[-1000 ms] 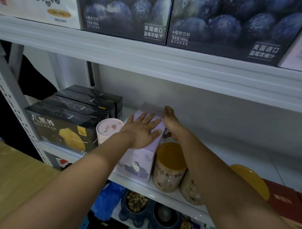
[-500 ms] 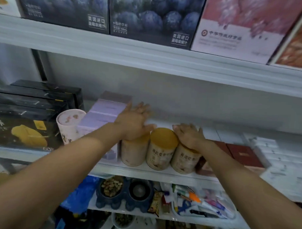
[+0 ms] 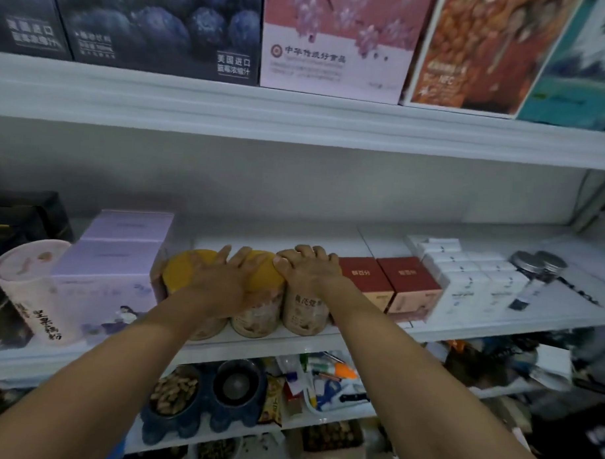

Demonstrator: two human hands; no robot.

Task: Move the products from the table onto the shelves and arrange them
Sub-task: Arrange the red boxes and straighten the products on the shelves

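Standing canisters [image 3: 257,317]: three yellow-lidded cylinders are sitting upright in a row at the front of the middle shelf [image 3: 277,237], touching side to side
Left canister [image 3: 178,269]: its lid is showing only in part, the rest lying under a palm
Right canister [image 3: 305,312]: its printed body is facing out, its lid being wholly covered
Feel: they are looking like stiff, smooth-walled tubs, probably light to middling in weight and sliding readily on the white board; being tall, they are likely tipping if shoved from the top alone
Hold: taking each round the body below the lid is looking safest, since a press-on lid may be lifting off
Left hand [image 3: 220,281]: it is lying flat with fingers spread straight across the left and middle lids, pressing down and gripping nothing
Right hand [image 3: 310,274]: it is cupping the right lid, fingers curling over the far rim and thumb hooking the near edge
Purple box [image 3: 111,257]: it is standing just beside the left canister
Red boxes [image 3: 364,279]: they are sitting just beside the right canister
Pink tub [image 3: 28,281]: it is standing beyond the purple box, near the shelf front
White boxes [image 3: 464,279]: they are lining up past the red ones
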